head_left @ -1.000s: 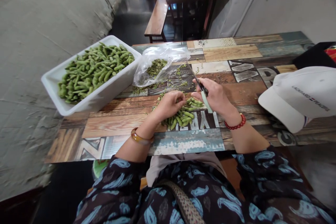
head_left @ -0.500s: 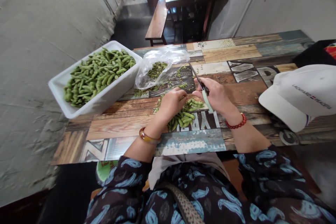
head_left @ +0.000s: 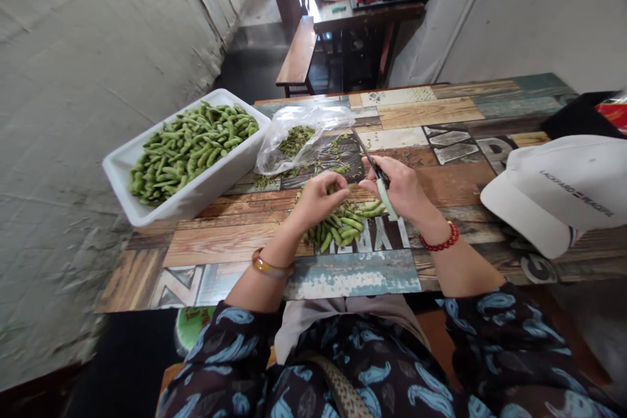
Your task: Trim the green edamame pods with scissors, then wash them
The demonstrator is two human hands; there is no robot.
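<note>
My left hand (head_left: 321,198) is closed in a pinch at the middle of the table, with the tip of a green soybean pod (head_left: 349,188) showing between thumb and finger. Facing it, my right hand (head_left: 399,186) is wrapped round a pair of scissors (head_left: 383,191) with dark blades and a pale green handle. The blades point away from me, up and to the left. Below both hands lies a small pile of soybean pods (head_left: 343,230) on the table. Part of that pile is hidden by my left hand.
At the left stands a white plastic tub (head_left: 206,192) heaped with pods. A clear plastic bag (head_left: 264,153) holding trimmings lies beside it, with scraps scattered around. On the right of the patterned table (head_left: 245,241) rests a white cap (head_left: 563,189). A bench (head_left: 298,55) stands beyond.
My left hand has turned, and a pod tip now shows at its fingers. The right hand keeps its hold on the scissors. The whole view has tilted up slightly.
</note>
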